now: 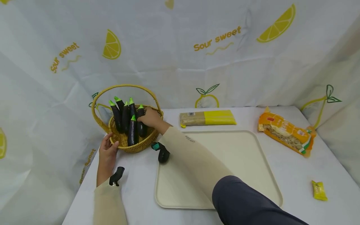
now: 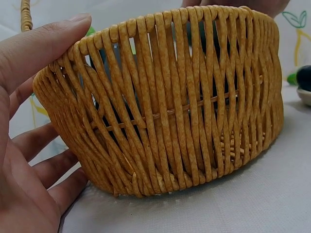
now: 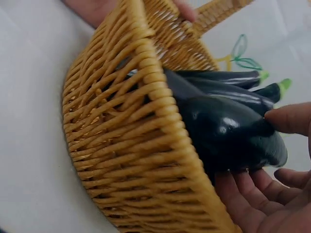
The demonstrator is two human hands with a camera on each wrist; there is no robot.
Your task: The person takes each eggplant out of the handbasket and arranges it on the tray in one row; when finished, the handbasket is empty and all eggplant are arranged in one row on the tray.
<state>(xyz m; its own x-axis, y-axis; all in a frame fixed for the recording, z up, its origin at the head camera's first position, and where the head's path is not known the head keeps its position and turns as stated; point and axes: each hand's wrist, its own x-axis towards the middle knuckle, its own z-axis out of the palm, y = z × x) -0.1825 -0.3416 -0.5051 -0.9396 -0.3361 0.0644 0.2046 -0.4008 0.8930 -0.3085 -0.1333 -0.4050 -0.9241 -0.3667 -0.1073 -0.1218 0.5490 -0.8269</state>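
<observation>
A wicker basket (image 1: 140,147) with a tall arched handle holds several dark eggplants (image 1: 133,131) with green stems, standing upright or leaning. My left hand (image 1: 108,153) grips the basket's near left side. In the left wrist view its thumb lies over the rim and its fingers spread along the outer wall. At the basket's right side, my right hand (image 1: 150,117) holds one eggplant (image 3: 231,133) between thumb and fingers, still among the others. Part of that eggplant is hidden behind the rim in the right wrist view.
A cream tray (image 1: 239,162) lies right of the basket, under my right forearm. Another eggplant (image 2: 305,77) is at the tray's edge. Behind the tray lies a yellow noodle pack (image 1: 208,117). An orange snack bag (image 1: 287,131) and a small yellow packet (image 1: 319,190) are farther right.
</observation>
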